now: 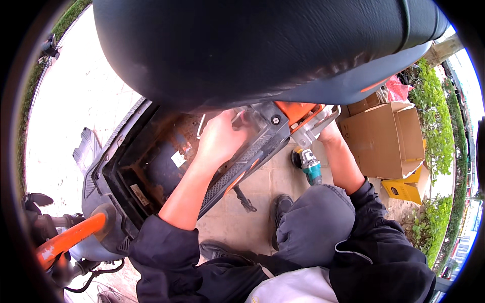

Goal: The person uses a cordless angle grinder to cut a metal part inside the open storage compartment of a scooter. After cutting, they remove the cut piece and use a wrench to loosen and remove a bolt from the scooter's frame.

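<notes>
An electric scooter stands before me, its black seat (262, 50) filling the upper view. Below the seat, its floor compartment (151, 166) lies uncovered, rusty inside, with a small white label (178, 159) in it. Into the seat end of this compartment reaches my left hand (222, 139), fingers curled beside a thin metal loop (201, 126); what they grip is hidden. At the scooter's near side, my right hand (329, 130) is closed around a silver metal bracket (303, 136) beside the orange body panel (293, 112). Part of that hand is behind the bracket.
On the paving below my right hand lies a teal angle grinder (310, 166). Cardboard boxes (376, 139) and a yellow box (406, 187) stand to the right, against green shrubs (434, 131). An orange tube (73, 240) rises at the lower left. A grey panel (88, 151) lies beyond the scooter.
</notes>
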A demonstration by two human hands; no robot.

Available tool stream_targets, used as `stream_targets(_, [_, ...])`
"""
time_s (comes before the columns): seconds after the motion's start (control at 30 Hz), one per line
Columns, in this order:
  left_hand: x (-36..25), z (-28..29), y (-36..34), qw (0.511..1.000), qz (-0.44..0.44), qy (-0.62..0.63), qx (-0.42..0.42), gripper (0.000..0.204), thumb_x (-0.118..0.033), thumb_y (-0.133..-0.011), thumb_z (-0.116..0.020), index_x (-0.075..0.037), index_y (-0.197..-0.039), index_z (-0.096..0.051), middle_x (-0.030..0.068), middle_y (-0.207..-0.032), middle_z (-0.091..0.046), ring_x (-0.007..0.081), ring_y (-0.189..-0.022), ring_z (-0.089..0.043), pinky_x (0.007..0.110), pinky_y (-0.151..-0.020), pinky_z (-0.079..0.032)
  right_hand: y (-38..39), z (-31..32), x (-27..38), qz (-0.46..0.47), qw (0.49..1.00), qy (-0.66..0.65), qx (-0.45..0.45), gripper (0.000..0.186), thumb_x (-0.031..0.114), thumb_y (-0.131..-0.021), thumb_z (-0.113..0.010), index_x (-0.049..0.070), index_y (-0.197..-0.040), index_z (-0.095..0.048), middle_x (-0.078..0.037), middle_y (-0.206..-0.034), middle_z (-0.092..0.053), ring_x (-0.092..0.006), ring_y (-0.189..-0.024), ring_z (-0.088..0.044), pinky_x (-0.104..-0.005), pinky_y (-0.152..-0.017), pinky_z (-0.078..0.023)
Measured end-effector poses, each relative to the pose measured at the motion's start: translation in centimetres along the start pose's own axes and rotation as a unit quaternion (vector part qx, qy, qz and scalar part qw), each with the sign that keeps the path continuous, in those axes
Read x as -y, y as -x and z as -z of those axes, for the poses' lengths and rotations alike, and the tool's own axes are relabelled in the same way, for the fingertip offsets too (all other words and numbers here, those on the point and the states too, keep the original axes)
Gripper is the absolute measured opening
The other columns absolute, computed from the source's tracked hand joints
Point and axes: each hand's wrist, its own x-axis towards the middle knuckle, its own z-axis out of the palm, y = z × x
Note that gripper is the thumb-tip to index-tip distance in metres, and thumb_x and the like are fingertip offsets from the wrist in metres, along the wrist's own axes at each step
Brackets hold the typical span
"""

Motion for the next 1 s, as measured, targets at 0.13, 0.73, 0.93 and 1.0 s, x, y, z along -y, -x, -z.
stream_targets(0.13, [1.4,-0.7,-0.6,0.973,-0.049,0.222,0.044,0.024,-0.005,-0.082,-0.059,0.007,-0.102,-0.064,0.0122,-0.088,-0.070,0.0139,-0.078,-0.063,0.032,-0.075,-0.050,0.5,0.7,-0.2,-0.093,0.986,-0.139,-0.021,0.048,0.031,-0.088,-0.068,0.003,-0.125,-0.056,-0.007,-0.113,-0.064,-0.0196,-0.098,-0.064,-0.0357,-0.084,-0.054])
stream_targets(0.73, [2.3,0.7,1.4,0.979,-0.164,-0.078,-0.095,0.037,-0.014,-0.080,-0.062,-0.007,-0.117,-0.063,0.0185,-0.100,-0.068,0.0393,-0.088,-0.065,0.046,-0.077,-0.053,0.7,-2.2,0.1,-0.113,0.972,-0.201,-0.048,0.042,0.012,-0.093,-0.057,0.005,-0.134,-0.050,-0.007,-0.130,-0.059,-0.0218,-0.115,-0.060,-0.0373,-0.095,-0.052])
stream_targets(0.93, [3.2,-0.5,1.7,0.960,-0.237,-0.037,-0.142,0.022,-0.009,-0.084,-0.061,0.000,-0.102,-0.068,0.0218,-0.096,-0.067,0.0390,-0.087,-0.065,0.042,-0.077,-0.052,1.0,-3.1,0.6,-0.108,0.963,-0.235,-0.083,0.041,0.017,-0.092,-0.059,0.007,-0.131,-0.052,-0.006,-0.125,-0.060,-0.0211,-0.111,-0.061,-0.0377,-0.091,-0.053])
stream_targets(1.0, [2.7,-0.7,1.6,0.968,-0.217,-0.021,-0.124,0.021,-0.009,-0.084,-0.061,0.001,-0.102,-0.068,0.0227,-0.094,-0.066,0.0398,-0.086,-0.064,0.043,-0.076,-0.052,0.7,-3.4,1.4,-0.131,0.945,-0.285,-0.098,0.041,0.020,-0.093,-0.058,0.007,-0.132,-0.052,-0.006,-0.125,-0.060,-0.0210,-0.112,-0.061,-0.0378,-0.091,-0.053])
